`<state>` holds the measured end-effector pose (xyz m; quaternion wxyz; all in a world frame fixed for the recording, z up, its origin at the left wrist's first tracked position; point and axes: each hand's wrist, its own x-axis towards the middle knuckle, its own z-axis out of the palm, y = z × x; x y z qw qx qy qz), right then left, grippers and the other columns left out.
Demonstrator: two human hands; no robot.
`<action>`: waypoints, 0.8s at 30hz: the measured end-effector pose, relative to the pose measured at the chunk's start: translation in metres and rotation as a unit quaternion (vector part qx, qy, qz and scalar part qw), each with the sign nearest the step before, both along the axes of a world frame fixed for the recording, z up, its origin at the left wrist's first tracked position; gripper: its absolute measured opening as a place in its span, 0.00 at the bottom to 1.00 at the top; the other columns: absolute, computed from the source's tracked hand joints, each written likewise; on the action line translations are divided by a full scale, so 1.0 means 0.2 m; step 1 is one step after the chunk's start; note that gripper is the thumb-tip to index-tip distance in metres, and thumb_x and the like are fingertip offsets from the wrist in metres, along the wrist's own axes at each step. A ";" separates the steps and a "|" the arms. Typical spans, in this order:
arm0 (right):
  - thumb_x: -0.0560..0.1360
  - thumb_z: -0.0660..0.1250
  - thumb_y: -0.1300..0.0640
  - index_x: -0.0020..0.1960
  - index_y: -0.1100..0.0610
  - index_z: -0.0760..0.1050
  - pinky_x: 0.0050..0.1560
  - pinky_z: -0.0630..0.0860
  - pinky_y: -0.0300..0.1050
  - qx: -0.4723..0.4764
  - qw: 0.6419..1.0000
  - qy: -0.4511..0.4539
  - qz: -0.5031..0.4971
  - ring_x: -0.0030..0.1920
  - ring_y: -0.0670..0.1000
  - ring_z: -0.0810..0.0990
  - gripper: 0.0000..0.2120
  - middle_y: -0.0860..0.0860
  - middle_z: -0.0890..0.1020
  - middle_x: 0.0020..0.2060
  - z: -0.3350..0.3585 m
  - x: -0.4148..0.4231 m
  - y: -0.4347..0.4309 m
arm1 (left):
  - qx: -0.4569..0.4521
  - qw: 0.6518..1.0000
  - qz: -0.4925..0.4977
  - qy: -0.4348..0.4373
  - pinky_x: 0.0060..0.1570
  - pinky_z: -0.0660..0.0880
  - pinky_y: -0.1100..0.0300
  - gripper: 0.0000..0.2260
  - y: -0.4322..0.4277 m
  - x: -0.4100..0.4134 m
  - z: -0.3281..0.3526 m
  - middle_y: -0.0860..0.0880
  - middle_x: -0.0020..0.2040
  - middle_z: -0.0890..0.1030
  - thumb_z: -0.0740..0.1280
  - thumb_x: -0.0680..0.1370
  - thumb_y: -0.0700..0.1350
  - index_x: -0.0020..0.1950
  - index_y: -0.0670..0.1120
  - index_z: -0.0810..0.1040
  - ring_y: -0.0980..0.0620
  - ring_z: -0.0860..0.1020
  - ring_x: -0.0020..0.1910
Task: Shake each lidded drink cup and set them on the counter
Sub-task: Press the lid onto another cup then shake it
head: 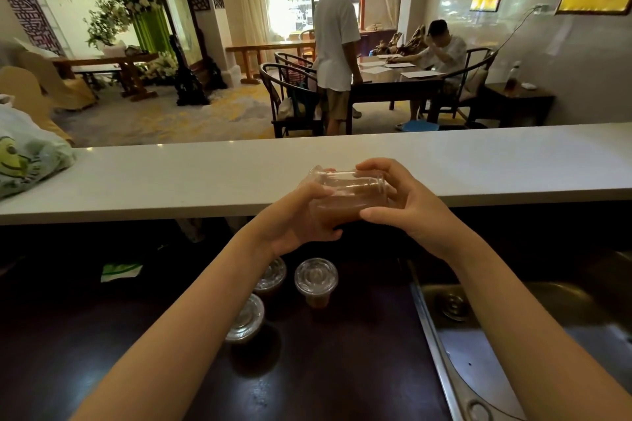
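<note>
A clear lidded cup (347, 196) with brown drink lies on its side between both hands, above the front edge of the white counter (171, 178). My left hand (297, 219) grips its base end. My right hand (407, 202) grips the lidded end, fingers curled over the top and thumb under. Three more lidded cups of brown drink stand on the dark lower worktop: one (316, 280) in the middle, one (272, 275) partly hidden by my left forearm, one (244, 318) nearer me.
A steel sink (513, 328) lies to the right of the worktop. A printed plastic bag (27, 154) sits on the counter's far left. A green-white scrap (119, 272) lies on the worktop. Beyond the counter, two people are at a dark table (393, 82) with chairs.
</note>
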<state>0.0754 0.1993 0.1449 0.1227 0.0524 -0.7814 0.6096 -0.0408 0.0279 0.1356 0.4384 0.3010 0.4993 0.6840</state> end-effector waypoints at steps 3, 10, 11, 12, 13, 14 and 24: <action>0.71 0.70 0.64 0.67 0.44 0.66 0.53 0.77 0.39 -0.030 0.999 -0.012 0.009 0.59 0.46 0.77 0.29 0.45 0.73 0.63 -0.03 -0.02 -0.01 | -0.002 0.999 0.046 0.026 0.42 0.74 0.54 0.28 0.00 -0.01 -0.03 0.40 0.65 0.74 0.69 0.65 0.46 0.64 0.53 0.69 0.43 0.77 0.55; 0.67 0.73 0.60 0.70 0.55 0.65 0.63 0.74 0.46 -0.196 0.980 -0.016 -0.018 0.62 0.51 0.77 0.34 0.53 0.75 0.64 -0.13 -0.09 -0.06 | 0.041 0.997 0.059 -0.015 0.56 0.75 0.44 0.34 -0.01 -0.04 -0.14 0.36 0.70 0.67 0.71 0.70 0.45 0.73 0.45 0.62 0.39 0.72 0.65; 0.67 0.74 0.59 0.70 0.56 0.65 0.62 0.75 0.46 -0.193 0.981 -0.012 -0.024 0.62 0.51 0.77 0.34 0.53 0.76 0.63 -0.13 -0.10 -0.06 | 0.045 0.998 0.053 -0.012 0.60 0.73 0.41 0.33 -0.01 -0.05 -0.15 0.36 0.70 0.67 0.71 0.71 0.45 0.73 0.44 0.62 0.38 0.71 0.66; 0.67 0.74 0.59 0.69 0.56 0.66 0.61 0.75 0.45 -0.189 0.981 -0.008 -0.029 0.61 0.50 0.77 0.33 0.53 0.76 0.63 -0.11 -0.10 -0.07 | 0.042 0.997 0.060 0.005 0.62 0.72 0.41 0.31 -0.02 -0.05 -0.16 0.37 0.70 0.69 0.70 0.72 0.45 0.73 0.44 0.63 0.37 0.71 0.66; 0.66 0.73 0.58 0.68 0.55 0.68 0.61 0.76 0.44 -0.183 0.983 -0.003 -0.032 0.61 0.50 0.78 0.32 0.52 0.77 0.62 -0.10 -0.11 -0.07 | 0.033 0.996 0.079 0.031 0.62 0.72 0.43 0.30 -0.03 -0.05 -0.16 0.39 0.68 0.71 0.70 0.72 0.44 0.72 0.45 0.65 0.39 0.72 0.66; 0.65 0.72 0.57 0.66 0.53 0.69 0.60 0.76 0.44 -0.166 0.985 0.000 -0.038 0.60 0.50 0.78 0.30 0.51 0.77 0.61 -0.09 -0.11 -0.07 | 0.021 0.993 0.103 0.060 0.62 0.74 0.48 0.29 -0.04 -0.06 -0.15 0.42 0.67 0.73 0.71 0.71 0.42 0.71 0.46 0.67 0.42 0.74 0.65; 0.69 0.74 0.55 0.65 0.49 0.68 0.57 0.75 0.42 0.086 0.991 -0.061 -0.086 0.58 0.49 0.75 0.27 0.45 0.74 0.59 -0.06 -0.23 0.00 | -0.101 0.949 0.135 0.265 0.66 0.70 0.50 0.25 -0.04 -0.16 -0.23 0.51 0.63 0.79 0.73 0.71 0.38 0.67 0.48 0.73 0.54 0.76 0.62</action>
